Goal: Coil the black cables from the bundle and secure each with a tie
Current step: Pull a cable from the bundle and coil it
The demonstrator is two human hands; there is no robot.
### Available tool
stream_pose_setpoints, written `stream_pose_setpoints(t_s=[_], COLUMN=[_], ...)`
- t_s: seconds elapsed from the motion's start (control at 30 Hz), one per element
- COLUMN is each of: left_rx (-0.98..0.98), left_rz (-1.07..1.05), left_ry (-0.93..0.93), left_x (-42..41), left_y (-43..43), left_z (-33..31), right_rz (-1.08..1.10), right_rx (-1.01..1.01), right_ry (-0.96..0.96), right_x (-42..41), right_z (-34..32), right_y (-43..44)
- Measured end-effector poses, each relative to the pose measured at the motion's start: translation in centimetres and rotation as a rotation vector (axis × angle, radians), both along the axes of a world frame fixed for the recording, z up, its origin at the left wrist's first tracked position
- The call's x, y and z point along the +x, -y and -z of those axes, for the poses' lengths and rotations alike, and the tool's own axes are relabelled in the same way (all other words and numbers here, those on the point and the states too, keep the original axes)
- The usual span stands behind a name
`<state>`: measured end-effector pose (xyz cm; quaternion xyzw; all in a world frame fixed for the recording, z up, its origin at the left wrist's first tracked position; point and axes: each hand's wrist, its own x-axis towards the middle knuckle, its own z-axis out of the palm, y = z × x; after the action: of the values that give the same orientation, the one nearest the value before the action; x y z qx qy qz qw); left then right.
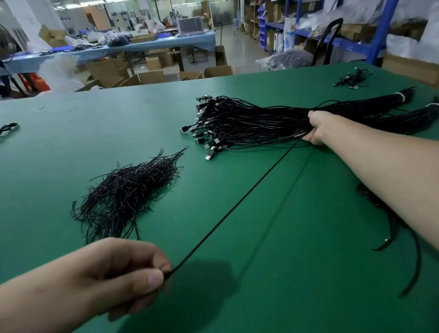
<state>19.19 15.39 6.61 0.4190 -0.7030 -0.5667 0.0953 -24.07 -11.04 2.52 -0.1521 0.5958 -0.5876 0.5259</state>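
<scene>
1 thin black cable (239,201) runs taut, pinched in the left hand (132,271); the right hand (316,129) grips the USB-ended black bundle (249,120), likely anchoring it.

This looks like a factory packing floor that opens onto a warehouse. The bench is covered by a broad green work mat (112,115), which carries a bundle of black cables (249,120) and a heap of ties (129,192). Past it, open cardboard boxes (150,76) sit on the floor beside a long blue-covered table (159,44) loaded with goods. Blue steel shelving (382,23) holds cartons and bagged stock. The blurred shapes far back may be machines.
</scene>
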Motion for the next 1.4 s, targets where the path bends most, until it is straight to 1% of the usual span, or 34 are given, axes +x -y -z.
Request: stream_pose_setpoints(t_s=[0.03,0.13,0.17,0.23,0.27,0.33,0.43,0.5,0.57,0.63,0.73,0.8,0.87,0.97,1.07,1.23,1.33,1.4], left_rx=[-0.022,-0.345,-0.443,-0.597,-0.651,-0.752,-0.867,-0.917,-0.987,-1.014,-0.966,-0.932,-0.872,-0.785,-0.861,-1.013,-1.022,-1.021], left_rz=[0.036,0.109,0.091,0.017,-0.029,-0.123,-0.216,-0.224,-0.137,-0.009,0.173,0.236,0.249,0.184,0.094,-0.031,-0.150,-0.231], left_ry=[0.059,0.373,0.423,0.464,0.493,0.610,0.768,0.861,0.939,0.958,0.938,0.940,0.944,0.889,0.852,0.866,0.824,0.833], left_x=[-0.4,-3.4,-5.1,-9.4,-11.7,-15.9,-19.2,-19.2,-18.5,-17.5,-15.2,-12.9,-10.7,-9.3,-11.1,-16.0,-15.9,-15.2], left_y=[-0.1,0.2,0.4,1.2,1.7,3.3,5.7,6.3,6.2,5.4,3.8,2.5,1.2,0.7,1.8,4.9,5.6,5.5], left_z=[0.3,1.1,1.4,2.1,2.7,3.9,5.4,6.0,6.2,5.8,4.7,3.9,2.9,1.8,2.3,5.7,7.1,7.1], right_rz=[-0.002,0.031,0.053,0.088,0.102,0.128,0.125,0.118,0.110,0.104,0.108,0.108,0.105,0.097,0.069,0.085,0.105,0.112], right_rx=[-0.013,-0.036,-0.041,-0.048,-0.047,-0.044,-0.053,-0.061,-0.072,-0.057,-0.024,-0.012,-0.021,-0.039,-0.035,-0.072,-0.098,-0.101], right_ry=[0.014,0.024,0.028,0.020,0.005,-0.024,-0.019,-0.006,0.015,0.015,0.009,0.004,0.030,0.023,-0.013,0.018,0.023,0.023], right_x=[0.1,0.6,0.9,1.2,1.3,1.5,1.4,1.0,0.5,0.3,0.2,-0.2,-0.4,-0.2,0.0,0.2,-0.2,-0.1], right_z=[0.1,0.5,0.6,0.6,0.6,0.7,0.9,1.1,1.2,1.2,1.0,0.7,0.5,0.7,1.0,1.0,1.2,1.4], right_y=[-0.1,-0.4,-0.5,-0.7,-0.8,-1.0,-1.2,-1.1,-0.8,-0.5,-0.3,-0.2,-0.2,-0.3,-0.5,-1.4,-1.5,-1.5])
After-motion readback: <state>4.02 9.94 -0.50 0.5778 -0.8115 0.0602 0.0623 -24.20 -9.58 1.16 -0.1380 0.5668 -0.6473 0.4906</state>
